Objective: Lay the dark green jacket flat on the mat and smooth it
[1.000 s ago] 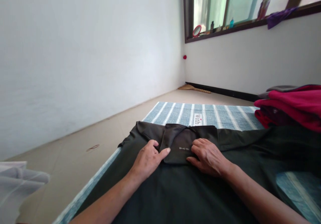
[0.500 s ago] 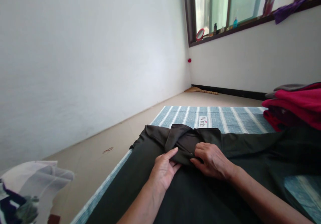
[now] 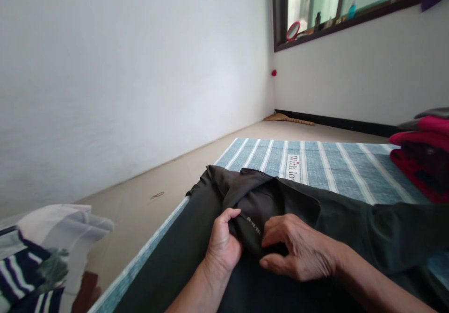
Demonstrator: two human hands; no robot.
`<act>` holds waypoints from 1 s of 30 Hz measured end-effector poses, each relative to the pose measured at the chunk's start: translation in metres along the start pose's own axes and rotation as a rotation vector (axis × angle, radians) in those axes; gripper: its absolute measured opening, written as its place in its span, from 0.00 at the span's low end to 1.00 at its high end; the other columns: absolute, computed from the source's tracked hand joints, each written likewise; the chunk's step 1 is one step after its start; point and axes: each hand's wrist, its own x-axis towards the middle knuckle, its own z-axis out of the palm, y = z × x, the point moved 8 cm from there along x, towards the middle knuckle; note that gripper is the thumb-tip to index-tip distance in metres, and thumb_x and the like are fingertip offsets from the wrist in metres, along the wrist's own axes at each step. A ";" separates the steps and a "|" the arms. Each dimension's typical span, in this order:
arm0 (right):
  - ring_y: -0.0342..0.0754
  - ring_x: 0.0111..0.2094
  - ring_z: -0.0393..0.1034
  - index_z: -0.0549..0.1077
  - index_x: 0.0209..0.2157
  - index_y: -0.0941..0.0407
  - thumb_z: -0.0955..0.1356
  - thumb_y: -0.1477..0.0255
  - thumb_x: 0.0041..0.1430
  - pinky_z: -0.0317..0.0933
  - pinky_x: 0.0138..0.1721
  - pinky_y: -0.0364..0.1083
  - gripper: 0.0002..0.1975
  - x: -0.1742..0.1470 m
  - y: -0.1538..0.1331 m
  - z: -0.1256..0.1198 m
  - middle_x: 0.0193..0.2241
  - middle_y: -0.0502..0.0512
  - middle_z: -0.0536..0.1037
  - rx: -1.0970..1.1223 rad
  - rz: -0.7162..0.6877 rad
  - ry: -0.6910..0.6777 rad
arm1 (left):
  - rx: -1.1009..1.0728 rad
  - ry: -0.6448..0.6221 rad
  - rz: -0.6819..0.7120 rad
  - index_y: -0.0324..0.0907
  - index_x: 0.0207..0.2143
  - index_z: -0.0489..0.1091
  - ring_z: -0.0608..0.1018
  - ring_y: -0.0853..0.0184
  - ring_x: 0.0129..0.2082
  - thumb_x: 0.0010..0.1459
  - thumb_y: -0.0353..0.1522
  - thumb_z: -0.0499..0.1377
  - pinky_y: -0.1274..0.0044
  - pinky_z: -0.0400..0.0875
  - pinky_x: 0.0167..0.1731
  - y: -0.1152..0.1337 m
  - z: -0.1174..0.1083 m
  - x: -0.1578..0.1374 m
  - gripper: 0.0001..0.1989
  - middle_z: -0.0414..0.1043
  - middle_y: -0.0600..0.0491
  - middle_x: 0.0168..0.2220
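A dark green, nearly black collared shirt (image 3: 164, 252) lies spread over a blue-and-white striped sheet. Its collar (image 3: 301, 198) is at the far edge, with pale printed figures on the inner side of the neck. My left hand (image 3: 224, 240) is closed on the cloth left of the neck opening, thumb on top and fingers underneath. On the other side, my right hand (image 3: 298, 247) has bent fingers against the cloth just below the print, its thumb lower down. Part of the cloth edge is hidden behind the right fingers.
Folded red and dark clothes (image 3: 421, 161) are stacked on the striped sheet (image 3: 324, 165) at right. White and striped clothes (image 3: 59, 243) lie at lower left. Beyond are a wall (image 3: 140, 69), a broom (image 3: 291, 119) on the floor, and a windowsill with a red-rimmed mirror (image 3: 293, 31).
The neck of the shirt has been drawn nearer and opened out, so the printed figures show. My right hand has moved lower, its thumb farther from the fingers. The view has shifted slightly.
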 end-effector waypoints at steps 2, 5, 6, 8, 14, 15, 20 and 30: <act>0.41 0.29 0.66 0.71 0.23 0.57 0.67 0.68 0.55 0.54 0.31 0.41 0.10 0.000 0.003 0.002 0.25 0.48 0.73 0.083 0.013 -0.007 | -0.017 -0.033 -0.022 0.36 0.35 0.74 0.80 0.57 0.30 0.48 0.32 0.56 0.66 0.75 0.34 -0.001 0.000 0.000 0.13 0.78 0.47 0.27; 0.41 0.29 0.66 0.74 0.26 0.57 0.67 0.67 0.56 0.55 0.31 0.41 0.09 -0.001 0.011 0.004 0.25 0.48 0.73 0.195 0.035 -0.017 | -0.046 -0.063 -0.032 0.36 0.38 0.74 0.80 0.57 0.33 0.50 0.33 0.55 0.65 0.74 0.38 -0.002 0.003 0.001 0.15 0.78 0.46 0.29; 0.41 0.29 0.66 0.74 0.27 0.58 0.67 0.67 0.56 0.56 0.32 0.41 0.09 -0.001 0.013 0.004 0.25 0.48 0.73 0.226 0.043 -0.017 | -0.057 -0.069 -0.031 0.36 0.39 0.74 0.80 0.57 0.34 0.50 0.34 0.55 0.65 0.73 0.39 -0.002 0.004 0.001 0.15 0.79 0.46 0.30; 0.42 0.29 0.67 0.75 0.28 0.58 0.67 0.66 0.56 0.57 0.32 0.41 0.10 -0.001 0.017 0.005 0.25 0.49 0.73 0.284 0.062 -0.016 | -0.077 -0.084 -0.022 0.36 0.41 0.73 0.80 0.56 0.36 0.52 0.35 0.55 0.65 0.73 0.41 -0.002 0.006 0.001 0.17 0.79 0.45 0.32; 0.43 0.29 0.67 0.75 0.28 0.58 0.68 0.65 0.55 0.58 0.32 0.42 0.11 -0.001 0.019 0.005 0.25 0.50 0.73 0.341 0.080 -0.011 | -0.100 -0.131 -0.022 0.35 0.46 0.72 0.79 0.55 0.41 0.55 0.39 0.54 0.64 0.70 0.46 -0.002 0.010 -0.001 0.20 0.79 0.44 0.36; 0.43 0.29 0.67 0.75 0.28 0.58 0.68 0.65 0.55 0.57 0.33 0.42 0.10 -0.001 0.019 0.005 0.25 0.50 0.73 0.340 0.080 -0.012 | -0.101 -0.139 -0.025 0.35 0.46 0.72 0.78 0.55 0.42 0.56 0.39 0.53 0.64 0.70 0.46 -0.003 0.011 -0.002 0.21 0.79 0.44 0.37; 0.43 0.30 0.67 0.75 0.27 0.58 0.68 0.67 0.55 0.58 0.33 0.42 0.09 -0.001 0.021 0.007 0.25 0.50 0.73 0.341 0.086 -0.018 | -0.114 -0.193 -0.009 0.34 0.51 0.69 0.77 0.55 0.45 0.57 0.40 0.54 0.63 0.67 0.49 -0.002 0.014 -0.002 0.24 0.77 0.43 0.41; 0.43 0.30 0.67 0.75 0.27 0.58 0.70 0.69 0.52 0.57 0.33 0.42 0.06 0.000 0.022 0.006 0.25 0.49 0.73 0.354 0.095 -0.018 | -0.218 -0.306 -0.016 0.33 0.57 0.62 0.74 0.55 0.49 0.60 0.38 0.53 0.63 0.62 0.54 -0.001 0.022 -0.004 0.26 0.74 0.41 0.47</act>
